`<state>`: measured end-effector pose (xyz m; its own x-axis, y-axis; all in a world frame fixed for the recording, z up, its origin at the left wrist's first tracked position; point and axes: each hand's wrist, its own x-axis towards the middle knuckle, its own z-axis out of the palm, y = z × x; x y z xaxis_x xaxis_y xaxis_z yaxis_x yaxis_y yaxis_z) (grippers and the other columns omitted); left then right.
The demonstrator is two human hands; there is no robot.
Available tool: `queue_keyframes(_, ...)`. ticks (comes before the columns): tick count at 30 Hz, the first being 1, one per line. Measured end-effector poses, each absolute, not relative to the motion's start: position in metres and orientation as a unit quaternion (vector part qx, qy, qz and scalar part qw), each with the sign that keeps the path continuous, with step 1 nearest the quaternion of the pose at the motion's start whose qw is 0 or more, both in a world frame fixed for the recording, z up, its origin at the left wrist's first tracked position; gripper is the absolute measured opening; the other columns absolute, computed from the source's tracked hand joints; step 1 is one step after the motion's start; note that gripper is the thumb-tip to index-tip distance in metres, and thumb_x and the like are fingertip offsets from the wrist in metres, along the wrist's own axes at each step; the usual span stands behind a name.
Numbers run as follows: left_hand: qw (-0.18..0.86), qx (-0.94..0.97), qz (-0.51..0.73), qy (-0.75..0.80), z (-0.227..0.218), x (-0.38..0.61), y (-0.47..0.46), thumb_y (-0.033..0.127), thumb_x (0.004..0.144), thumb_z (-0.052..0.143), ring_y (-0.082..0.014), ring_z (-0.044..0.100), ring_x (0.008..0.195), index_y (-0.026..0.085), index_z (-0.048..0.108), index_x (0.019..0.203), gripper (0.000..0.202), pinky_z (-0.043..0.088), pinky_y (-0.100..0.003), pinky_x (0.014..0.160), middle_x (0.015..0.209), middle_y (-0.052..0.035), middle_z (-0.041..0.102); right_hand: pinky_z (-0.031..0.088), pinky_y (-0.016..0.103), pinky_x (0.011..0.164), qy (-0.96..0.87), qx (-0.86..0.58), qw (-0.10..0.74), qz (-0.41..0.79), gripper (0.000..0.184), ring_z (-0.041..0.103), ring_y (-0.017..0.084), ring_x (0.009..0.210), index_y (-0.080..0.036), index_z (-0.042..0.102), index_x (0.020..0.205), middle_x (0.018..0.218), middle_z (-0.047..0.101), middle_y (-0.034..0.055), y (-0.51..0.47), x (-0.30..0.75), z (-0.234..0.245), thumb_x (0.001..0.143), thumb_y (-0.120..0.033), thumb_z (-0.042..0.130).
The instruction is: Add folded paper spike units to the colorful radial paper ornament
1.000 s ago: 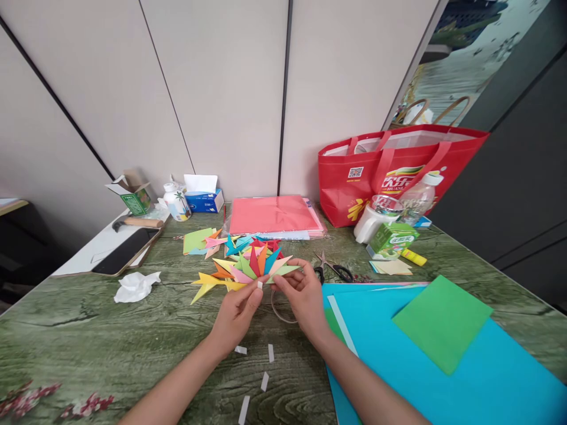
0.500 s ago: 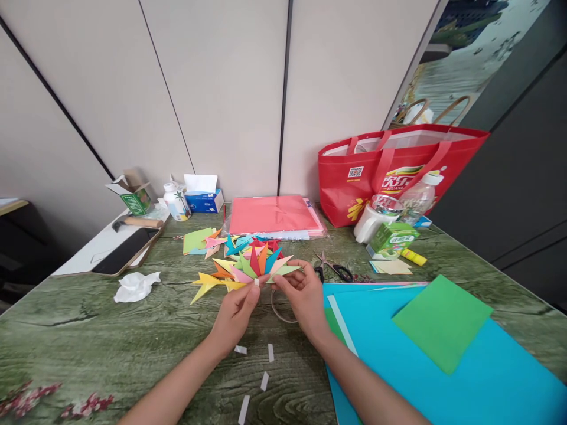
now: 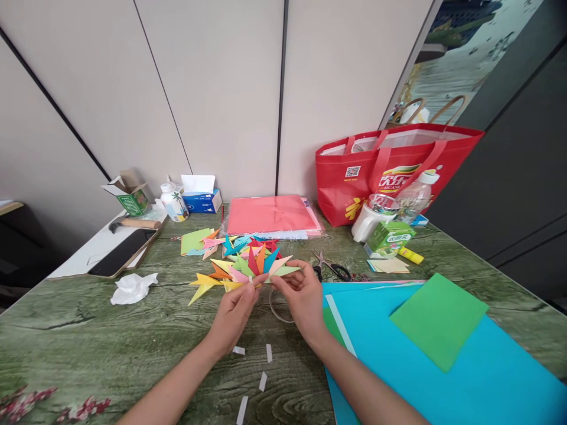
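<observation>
folded-paper work at the middle of the tabletop (image 3: 155,330). my left hand (image 3: 234,313) is nearly closed, thumb against forefinger, pinching the near edge of a multicoloured paper fan (image 3: 256,263); a small white strip (image 3: 250,280) shows at the thumb tip. my right hand (image 3: 305,304) is loosely curled, its thumb and fingers gripping the fan's right end at a pale green point. the fan's other points spread away from me; i cannot tell whether the yellow pieces (image 3: 206,283) to the left are joined to it. a ring (image 3: 277,317), partly hidden, lies beside my right hand. four white strips (image 3: 263,381) lie nearer, between my forearms. scissors (image 3: 322,261) rest beyond my right hand; to the right, a green square (image 3: 440,321) overlies blue sheets (image 3: 398,354).
</observation>
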<state>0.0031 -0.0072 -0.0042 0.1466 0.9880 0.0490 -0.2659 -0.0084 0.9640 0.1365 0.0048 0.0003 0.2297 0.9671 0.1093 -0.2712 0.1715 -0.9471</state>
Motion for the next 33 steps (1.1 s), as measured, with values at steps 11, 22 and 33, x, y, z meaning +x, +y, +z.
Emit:
queue_keyframes(11,0.660,0.425,0.526,0.328,-0.004,0.004,-0.006,0.036,0.080,0.054,-0.0213,0.049,0.113,0.015,0.068,0.096,0.029,0.024,-0.038,0.106,0.120,-0.0094,0.058,0.055,0.030,0.060,-0.405,-0.429,0.643,0.489,0.034,0.065,0.017,0.061,-0.019,0.047,0.088,0.069,0.066,0.0001,0.006,0.138,0.001,0.064,-0.024,0.070)
queue_keyframes(22,0.648,0.439,0.528,0.329,-0.007,0.002,-0.006,0.034,0.081,0.054,-0.0208,0.052,0.108,0.016,0.069,0.089,0.025,0.028,-0.037,0.103,0.117,-0.0077,0.059,0.055,0.031,0.059,-0.404,-0.434,0.631,0.499,0.034,0.065,0.018,0.058,-0.018,0.048,0.087,0.067,0.066,-0.0002,0.008,0.139,0.001,0.063,-0.024,0.071)
queue_keyframes(33,0.637,0.454,0.513,0.355,-0.008,0.002,-0.006,0.036,0.081,0.053,-0.0194,0.054,0.100,0.014,0.064,0.106,0.035,0.032,-0.035,0.099,0.097,-0.0074,0.066,0.054,0.030,0.057,-0.412,-0.453,0.610,0.503,0.036,0.065,0.018,0.057,-0.017,0.049,0.088,0.066,0.067,0.0009,0.011,0.142,-0.001,0.060,-0.021,0.071)
